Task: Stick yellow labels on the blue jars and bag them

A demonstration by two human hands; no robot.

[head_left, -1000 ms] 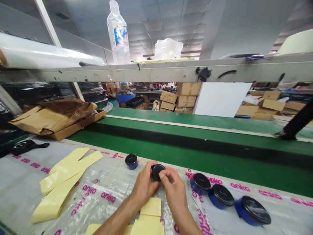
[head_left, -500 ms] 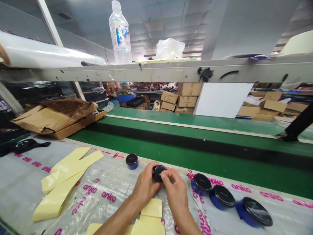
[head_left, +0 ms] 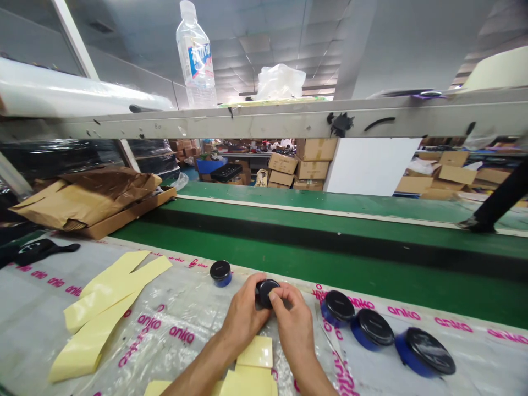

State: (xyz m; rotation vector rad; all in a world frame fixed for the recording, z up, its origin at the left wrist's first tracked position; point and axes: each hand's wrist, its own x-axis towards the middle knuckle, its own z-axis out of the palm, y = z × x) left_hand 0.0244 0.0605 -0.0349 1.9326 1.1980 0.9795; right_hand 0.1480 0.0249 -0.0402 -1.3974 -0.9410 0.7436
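My left hand (head_left: 246, 309) is closed around the side of a small round black-topped case (head_left: 267, 291), which is tilted with its dark face toward me. My right hand (head_left: 293, 316) has thumb and forefinger pinched together against the right edge of that face; whatever lies between these fingertips is too small to make out. Below the hands, pale yellow sheets (head_left: 254, 353) lie on the plastic-covered table (head_left: 157, 352). One matching case with a blue side (head_left: 221, 273) stands left of my hands. To the right, a row of similar cases (head_left: 372, 329) stands along the table.
Long yellow strips (head_left: 105, 308) lie at left, near a black strap-like item (head_left: 43, 250). A flat cardboard box with brown paper (head_left: 97, 201) sits behind them. A green conveyor belt (head_left: 289, 242) runs beyond the table, under a shelf beam (head_left: 256, 121) bearing a bottle (head_left: 196, 60).
The view has shifted slightly, so the surroundings sit a little further left. Both hands keep almost the same pose on the round case.
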